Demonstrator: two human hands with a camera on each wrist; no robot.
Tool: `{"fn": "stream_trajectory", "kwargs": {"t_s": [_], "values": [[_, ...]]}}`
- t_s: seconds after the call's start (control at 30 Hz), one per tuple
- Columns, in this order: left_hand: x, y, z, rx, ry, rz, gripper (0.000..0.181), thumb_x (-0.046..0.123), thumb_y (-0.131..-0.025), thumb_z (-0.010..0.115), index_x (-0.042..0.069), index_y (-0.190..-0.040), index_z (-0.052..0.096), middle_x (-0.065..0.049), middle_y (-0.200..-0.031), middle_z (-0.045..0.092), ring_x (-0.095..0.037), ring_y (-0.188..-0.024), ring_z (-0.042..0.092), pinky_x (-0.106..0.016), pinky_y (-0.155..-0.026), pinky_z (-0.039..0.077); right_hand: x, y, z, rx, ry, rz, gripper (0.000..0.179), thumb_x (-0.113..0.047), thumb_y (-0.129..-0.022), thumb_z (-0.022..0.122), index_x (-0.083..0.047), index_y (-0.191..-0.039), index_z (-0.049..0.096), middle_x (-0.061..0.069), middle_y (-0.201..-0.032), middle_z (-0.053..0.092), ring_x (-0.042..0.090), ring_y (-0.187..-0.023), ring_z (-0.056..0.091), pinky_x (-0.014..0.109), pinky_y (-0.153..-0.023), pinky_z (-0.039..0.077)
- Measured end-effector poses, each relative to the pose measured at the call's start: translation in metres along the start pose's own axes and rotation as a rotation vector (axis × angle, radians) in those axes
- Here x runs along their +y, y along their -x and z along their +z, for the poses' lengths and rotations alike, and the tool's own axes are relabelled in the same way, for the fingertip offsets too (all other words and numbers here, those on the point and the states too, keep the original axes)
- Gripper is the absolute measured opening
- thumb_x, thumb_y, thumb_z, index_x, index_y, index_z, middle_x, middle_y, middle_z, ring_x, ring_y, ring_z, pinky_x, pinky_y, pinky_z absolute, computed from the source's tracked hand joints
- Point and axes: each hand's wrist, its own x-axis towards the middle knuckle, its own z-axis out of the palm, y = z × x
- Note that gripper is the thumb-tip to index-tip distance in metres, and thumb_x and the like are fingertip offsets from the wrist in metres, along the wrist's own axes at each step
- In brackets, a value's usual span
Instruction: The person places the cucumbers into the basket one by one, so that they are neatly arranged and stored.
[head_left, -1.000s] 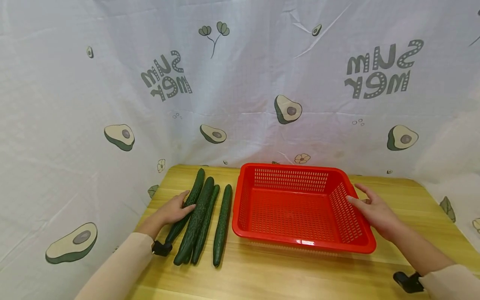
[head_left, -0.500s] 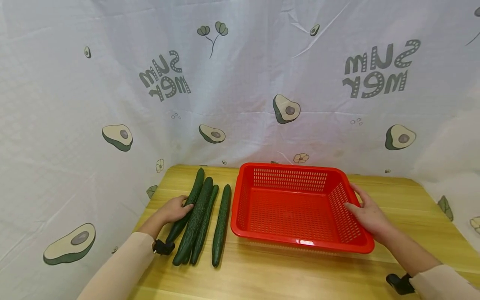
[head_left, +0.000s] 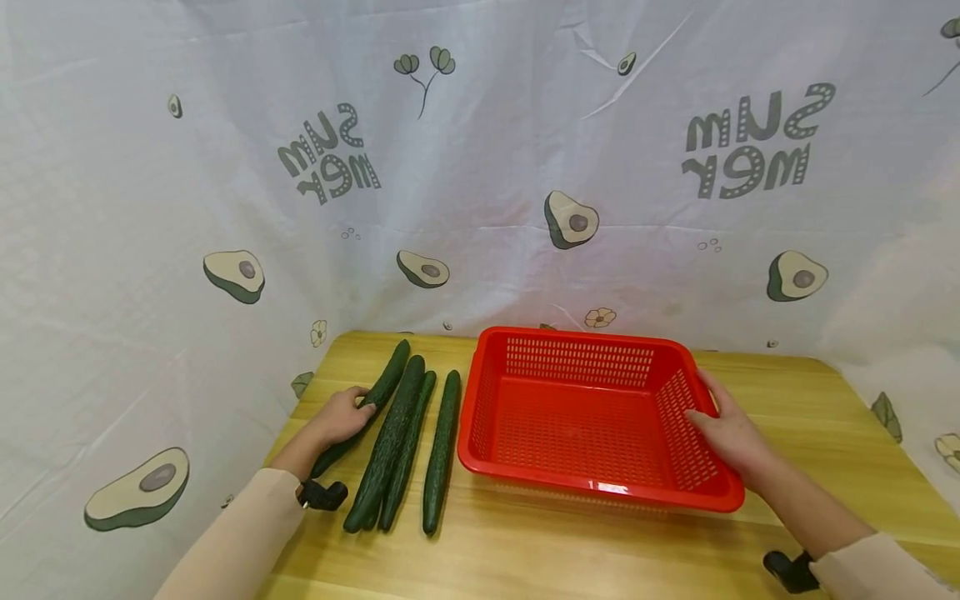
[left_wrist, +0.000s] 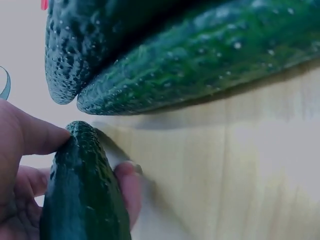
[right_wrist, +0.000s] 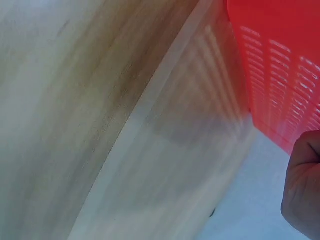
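My left hand (head_left: pixel 341 417) grips the leftmost cucumber (head_left: pixel 392 372) around its middle. The left wrist view shows the thumb and fingers on either side of this cucumber (left_wrist: pixel 82 195), a small gap from its neighbours. Beside it lie a thick cucumber (head_left: pixel 392 450) and a thinner one (head_left: pixel 412 450) close together. Another cucumber (head_left: pixel 442 454) lies apart, nearer the red plastic basket (head_left: pixel 577 485). At the basket's right side, my right hand (head_left: pixel 738 437) holds the rim, thumb inside the wall and fingers mostly hidden outside. In the right wrist view, only part of that hand (right_wrist: pixel 302 190) shows.
The wooden table (head_left: pixel 555 550) carries everything. A white cloth (head_left: pixel 480 167) printed with avocados hangs behind it and along the left. The basket's slotted walls stand between the cucumbers and my right hand.
My left hand has drawn the leftmost cucumber left, away from the thick one. My right hand has closed in on the basket's rim, its thumb coming over the wall.
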Motion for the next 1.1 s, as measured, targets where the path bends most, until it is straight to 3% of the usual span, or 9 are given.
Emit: {"fn": "stream_trajectory", "kwargs": {"t_s": [0.2, 0.43, 0.87, 1.07, 1.1], "values": [[-0.006, 0.001, 0.001, 0.026, 0.042, -0.024, 0.058, 0.025, -0.106, 0.05, -0.006, -0.153, 0.039, -0.035, -0.147, 0.048, -0.05, -0.13, 0.054, -0.058, -0.1, 0.05, -0.001, 0.001, 0.002, 0.053, 0.036, 0.017, 0.078, -0.021, -0.11, 0.041, -0.024, -0.163, -0.016, 0.041, -0.146, 0.033, 0.024, -0.088, 0.073, 0.047, -0.073, 0.063], [-0.011, 0.0, 0.001, 0.094, 0.022, -0.027, 0.057, 0.029, -0.104, 0.055, -0.002, -0.15, 0.046, -0.033, -0.144, 0.053, -0.049, -0.123, 0.059, -0.056, -0.094, 0.054, -0.002, 0.003, 0.003, 0.063, 0.068, 0.022, 0.078, -0.021, -0.11, 0.041, -0.024, -0.163, -0.015, 0.042, -0.14, 0.038, 0.024, -0.084, 0.073, 0.048, -0.07, 0.063], [-0.008, 0.004, -0.007, 0.193, -0.026, 0.063, 0.055, 0.027, -0.102, 0.061, 0.004, -0.151, 0.049, -0.033, -0.143, 0.055, -0.05, -0.131, 0.053, -0.062, -0.099, 0.05, 0.0, 0.007, 0.005, 0.061, 0.095, 0.028, 0.076, -0.022, -0.11, 0.04, -0.025, -0.164, -0.014, 0.042, -0.136, 0.043, 0.025, -0.082, 0.073, 0.047, -0.068, 0.063], [-0.003, 0.006, -0.013, 0.246, -0.069, 0.138, 0.053, 0.025, -0.101, 0.063, 0.007, -0.15, 0.051, -0.029, -0.142, 0.057, -0.048, -0.123, 0.06, -0.06, -0.094, 0.053, -0.002, 0.01, 0.007, 0.058, 0.116, 0.036, 0.076, -0.022, -0.11, 0.041, -0.025, -0.164, -0.013, 0.041, -0.132, 0.046, 0.024, -0.08, 0.073, 0.047, -0.067, 0.063], [-0.002, 0.006, -0.014, 0.249, -0.07, 0.149, 0.054, 0.025, -0.101, 0.064, 0.008, -0.15, 0.051, -0.029, -0.143, 0.057, -0.049, -0.115, 0.063, -0.059, -0.09, 0.054, -0.002, 0.011, 0.007, 0.056, 0.116, 0.038, 0.077, -0.022, -0.11, 0.041, -0.025, -0.164, -0.013, 0.041, -0.133, 0.046, 0.023, -0.08, 0.073, 0.047, -0.067, 0.063]]}}
